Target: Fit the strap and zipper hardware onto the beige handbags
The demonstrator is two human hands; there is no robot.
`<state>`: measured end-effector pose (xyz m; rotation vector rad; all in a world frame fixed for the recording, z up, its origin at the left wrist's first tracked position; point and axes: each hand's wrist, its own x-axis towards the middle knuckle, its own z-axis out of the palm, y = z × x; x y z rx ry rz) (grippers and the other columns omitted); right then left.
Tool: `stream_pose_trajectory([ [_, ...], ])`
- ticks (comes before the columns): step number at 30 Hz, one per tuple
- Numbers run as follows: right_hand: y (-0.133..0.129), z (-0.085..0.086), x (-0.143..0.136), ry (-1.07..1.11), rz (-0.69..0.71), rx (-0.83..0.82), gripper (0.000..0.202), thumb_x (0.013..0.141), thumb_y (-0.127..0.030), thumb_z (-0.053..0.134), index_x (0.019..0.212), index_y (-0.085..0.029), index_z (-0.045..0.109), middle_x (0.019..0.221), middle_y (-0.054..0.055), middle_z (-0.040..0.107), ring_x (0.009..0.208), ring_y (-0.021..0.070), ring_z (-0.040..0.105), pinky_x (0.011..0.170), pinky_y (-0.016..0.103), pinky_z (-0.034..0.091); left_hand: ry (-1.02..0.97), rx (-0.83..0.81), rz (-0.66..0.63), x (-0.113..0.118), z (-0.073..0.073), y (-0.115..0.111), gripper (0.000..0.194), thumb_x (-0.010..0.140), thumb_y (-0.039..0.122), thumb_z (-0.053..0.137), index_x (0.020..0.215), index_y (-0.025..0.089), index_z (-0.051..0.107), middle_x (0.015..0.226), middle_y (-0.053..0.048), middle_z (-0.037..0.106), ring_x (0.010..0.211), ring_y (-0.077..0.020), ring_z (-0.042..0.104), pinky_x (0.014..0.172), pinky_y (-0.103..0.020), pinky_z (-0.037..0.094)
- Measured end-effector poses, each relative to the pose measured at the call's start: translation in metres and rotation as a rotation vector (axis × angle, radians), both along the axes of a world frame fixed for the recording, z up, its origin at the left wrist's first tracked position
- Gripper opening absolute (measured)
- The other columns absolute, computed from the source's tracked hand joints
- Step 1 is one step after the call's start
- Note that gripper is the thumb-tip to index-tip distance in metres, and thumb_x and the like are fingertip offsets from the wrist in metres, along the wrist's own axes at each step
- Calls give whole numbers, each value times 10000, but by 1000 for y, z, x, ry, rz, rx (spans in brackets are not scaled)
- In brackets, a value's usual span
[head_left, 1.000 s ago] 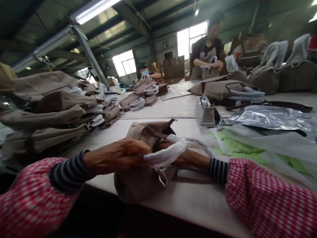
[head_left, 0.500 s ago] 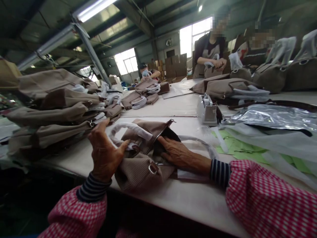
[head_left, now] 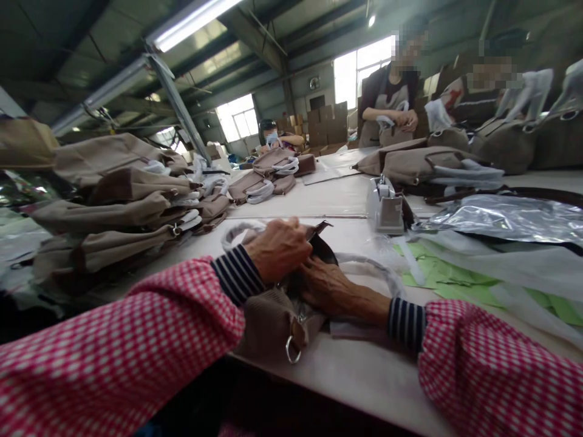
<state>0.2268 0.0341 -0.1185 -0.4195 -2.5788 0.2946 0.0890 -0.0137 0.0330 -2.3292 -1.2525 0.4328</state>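
Note:
A taupe handbag [head_left: 268,321] lies on its side at the table's front edge, its zipped mouth open towards the right. My left hand [head_left: 280,249] is closed at the upper edge of that mouth, pinching the rim by the zip. Tucked partly into the opening, my right hand [head_left: 325,285] has its fingertips hidden inside the bag and behind the left hand. A metal ring [head_left: 293,350] on a leather tab dangles at the near side. Wrapped handles show at both sides, one handle [head_left: 376,267] resting on the table to the right.
Stacked taupe bags [head_left: 113,200] rise at the left, with more bags [head_left: 268,173] further back. A tape dispenser [head_left: 386,206] stands right of centre. Green sheets [head_left: 460,270] and clear plastic [head_left: 510,215] cover the right side. People stand or sit across the table [head_left: 332,197].
My left hand has moved right, from the wrapped handle to the bag's mouth. The right hand stays at the opening. The bag's near side has shifted slightly, and the metal ring now hangs lower.

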Motion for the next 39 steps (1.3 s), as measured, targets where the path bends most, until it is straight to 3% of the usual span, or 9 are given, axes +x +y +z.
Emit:
stream_pose_trajectory([
  [3, 2, -14, 1, -19, 10, 49, 232, 961, -149, 497, 1113, -121, 669, 1040, 154, 690, 957, 270, 626, 864, 438, 556, -40, -4, -335, 12, -36, 4, 269, 1045, 99, 420, 1046, 120, 688, 1121, -141, 698, 1076, -274, 609, 881, -382, 496],
  [5, 3, -17, -1, -18, 34, 64, 217, 939, -140, 515, 1097, -125, 663, 1058, 156, 695, 988, 274, 624, 898, 452, 558, -94, -68, -417, 3, -47, 11, 229, 1056, 141, 440, 1099, 127, 665, 1142, -126, 691, 1076, -258, 595, 966, -384, 483],
  [9, 0, -6, -5, 18, -3, 113, 317, 948, -138, 513, 1250, -85, 593, 1276, 222, 630, 1145, 302, 579, 1018, 496, 524, -109, -147, -352, -32, -43, 43, 177, 1024, 169, 510, 1017, 129, 682, 1048, -114, 707, 1069, -279, 601, 1051, -432, 441],
  [12, -5, 5, -3, -69, -21, 145, 241, 989, -122, 486, 1191, -79, 611, 1161, 197, 644, 1047, 294, 569, 939, 473, 549, -156, -192, -360, -50, -44, 73, 225, 1021, 165, 488, 962, 142, 704, 1057, -84, 718, 1097, -260, 610, 1070, -396, 421],
  [18, -10, 17, 7, -181, 30, 106, 164, 1033, -126, 498, 1115, -117, 640, 1093, 142, 629, 1027, 282, 512, 856, 409, 540, -376, -239, -323, -66, -68, 108, 137, 876, 85, 638, 931, 168, 731, 1018, -49, 749, 1039, -211, 647, 945, -327, 467],
  [22, -10, 23, 6, -213, 23, 11, 162, 1046, -136, 504, 1096, -136, 658, 1099, 126, 639, 1018, 268, 515, 861, 386, 523, -426, -264, -346, -75, -73, 111, 146, 892, 93, 630, 939, 182, 736, 1026, -42, 758, 1092, -222, 636, 974, -348, 450],
  [28, -14, 24, 5, -243, -27, -51, 145, 1042, -121, 529, 976, -139, 656, 1061, 108, 662, 965, 252, 514, 800, 363, 497, -339, -214, -387, -75, -78, 105, 107, 914, 247, 690, 993, 174, 692, 1104, -81, 731, 1113, -266, 606, 973, -399, 431],
  [33, -16, 27, 6, -280, -51, -14, 120, 1040, -136, 559, 954, -139, 642, 1057, 99, 662, 950, 235, 505, 781, 351, 474, -228, -16, -376, -65, -88, 91, 128, 956, 169, 567, 980, 121, 683, 1134, -133, 700, 1111, -294, 584, 973, -444, 406],
  [39, -11, 23, 6, -256, -38, 143, 83, 1030, -124, 566, 979, -128, 631, 1039, 90, 650, 930, 229, 473, 740, 349, 455, -198, 21, -348, -50, -96, 94, 133, 956, 113, 584, 878, 122, 692, 1071, -131, 703, 1068, -303, 580, 873, -456, 413],
])
